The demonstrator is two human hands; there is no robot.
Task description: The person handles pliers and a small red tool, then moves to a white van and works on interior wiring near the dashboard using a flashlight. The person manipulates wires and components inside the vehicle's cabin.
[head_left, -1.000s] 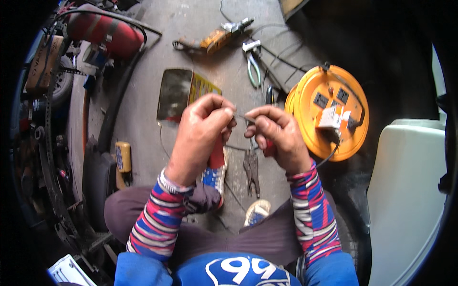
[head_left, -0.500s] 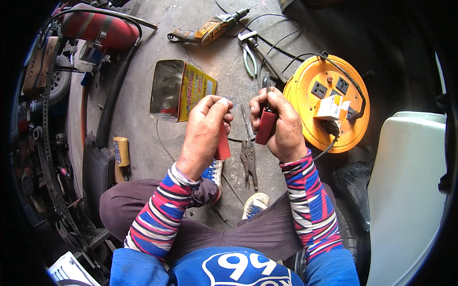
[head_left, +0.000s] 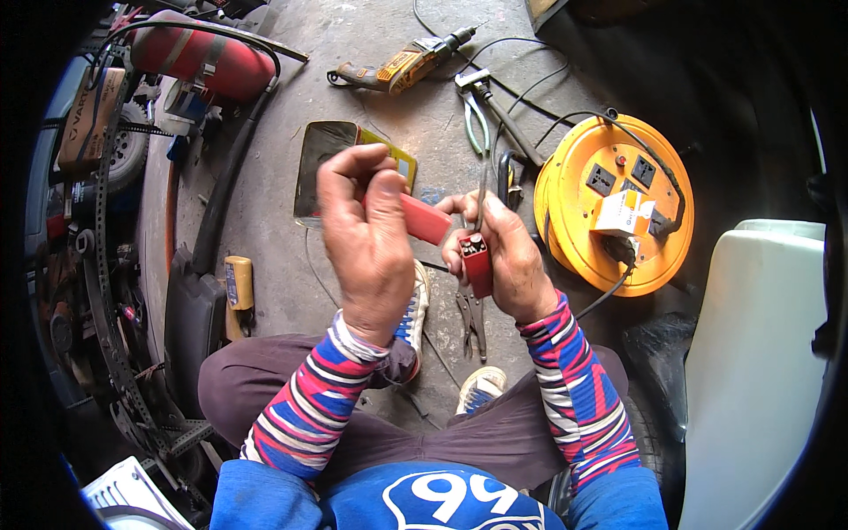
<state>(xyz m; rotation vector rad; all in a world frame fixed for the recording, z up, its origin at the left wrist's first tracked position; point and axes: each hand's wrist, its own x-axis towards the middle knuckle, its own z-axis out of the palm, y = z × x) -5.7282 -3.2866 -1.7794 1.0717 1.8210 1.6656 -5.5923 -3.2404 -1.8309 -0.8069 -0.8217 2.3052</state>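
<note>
My left hand (head_left: 371, 252) grips a red sleeve-like cover (head_left: 427, 219), thumb and fingers raised around one end. The cover's other end reaches close to my right fingertips. My right hand (head_left: 511, 258) is closed around a small red case (head_left: 476, 265). Its upper end is open and shows several metal ends packed inside; they look like drill bits. A thin grey rod (head_left: 482, 185) rises past my right fingers; whether I hold it cannot be told. Below the hands, locking pliers (head_left: 471, 322) lie on the floor, their upper part hidden by the case.
A cut-open tin (head_left: 322, 163) stands behind my left hand. Further off lie an orange drill (head_left: 411, 66), green-handled pliers (head_left: 477, 124) and a hammer (head_left: 508, 119). A yellow cable reel (head_left: 583, 238) is on the right, with a small box (head_left: 618, 212) on it. Cables cross the floor.
My left hand has turned and lifted, swinging the red cover toward the right hand. The right hand has tilted the case so its open end shows. The view has shifted slightly.
</note>
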